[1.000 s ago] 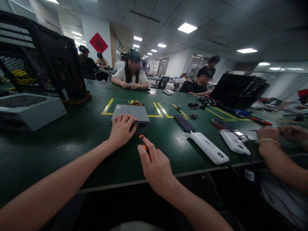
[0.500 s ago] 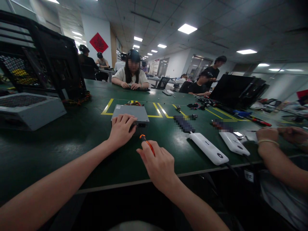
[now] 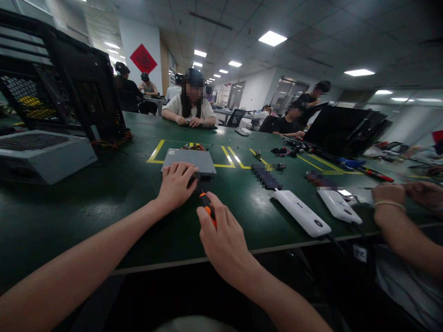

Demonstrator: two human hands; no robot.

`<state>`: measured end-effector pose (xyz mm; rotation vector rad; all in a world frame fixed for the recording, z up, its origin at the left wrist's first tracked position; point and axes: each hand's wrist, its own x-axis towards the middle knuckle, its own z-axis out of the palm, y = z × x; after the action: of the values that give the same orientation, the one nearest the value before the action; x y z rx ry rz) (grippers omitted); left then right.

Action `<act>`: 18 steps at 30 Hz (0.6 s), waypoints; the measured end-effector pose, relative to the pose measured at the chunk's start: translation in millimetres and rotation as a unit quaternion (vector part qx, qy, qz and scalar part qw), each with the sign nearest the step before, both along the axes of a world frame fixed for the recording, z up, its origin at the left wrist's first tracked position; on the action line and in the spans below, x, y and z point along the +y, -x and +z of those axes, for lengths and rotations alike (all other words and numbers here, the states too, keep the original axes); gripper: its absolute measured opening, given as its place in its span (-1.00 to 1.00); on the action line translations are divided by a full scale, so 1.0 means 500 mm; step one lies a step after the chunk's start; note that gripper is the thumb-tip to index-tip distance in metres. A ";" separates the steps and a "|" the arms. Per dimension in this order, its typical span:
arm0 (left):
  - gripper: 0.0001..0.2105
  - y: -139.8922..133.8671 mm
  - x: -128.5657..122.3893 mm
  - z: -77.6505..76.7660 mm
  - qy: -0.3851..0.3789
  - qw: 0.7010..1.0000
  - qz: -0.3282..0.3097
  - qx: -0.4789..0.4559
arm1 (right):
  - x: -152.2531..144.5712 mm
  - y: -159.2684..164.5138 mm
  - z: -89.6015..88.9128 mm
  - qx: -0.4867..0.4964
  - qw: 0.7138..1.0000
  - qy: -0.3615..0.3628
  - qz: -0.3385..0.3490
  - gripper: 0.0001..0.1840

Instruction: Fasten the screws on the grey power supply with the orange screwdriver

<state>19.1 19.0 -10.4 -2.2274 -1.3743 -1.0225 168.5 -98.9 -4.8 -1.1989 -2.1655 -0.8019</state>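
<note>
Though more aslant before, screwdriver (image 3: 206,203) now straighter.

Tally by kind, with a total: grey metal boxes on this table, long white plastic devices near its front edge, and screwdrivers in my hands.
Grey rectangular metal boxes: 2
Long white plastic devices: 2
Orange-and-black screwdriver, in your right hand: 1
Total: 5

Smooth, low-sheen metal is being shown by the grey box (image 3: 190,158), and plastic by the screwdriver handle (image 3: 208,209). Blurred highlights are being returned by the smooth, semi-gloss green tabletop (image 3: 93,214). Glossy plastic is being presented by the longer white device (image 3: 300,211).
</note>
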 end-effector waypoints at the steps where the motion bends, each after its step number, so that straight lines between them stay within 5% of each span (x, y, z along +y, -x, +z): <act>1: -0.75 0.000 0.000 0.000 -0.001 1.000 0.003 0.004 | -0.001 0.001 -0.001 -0.007 1.000 -0.001 0.006 -0.74; 18: -0.75 -0.001 -0.002 0.001 -0.001 1.000 0.002 0.008 | 0.009 -0.002 -0.002 0.062 0.998 -0.023 -0.018 -0.83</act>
<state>19.5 18.2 -9.8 -2.2253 -1.3703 -1.0019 169.7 -94.4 -5.9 -1.2346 -2.0197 -0.7674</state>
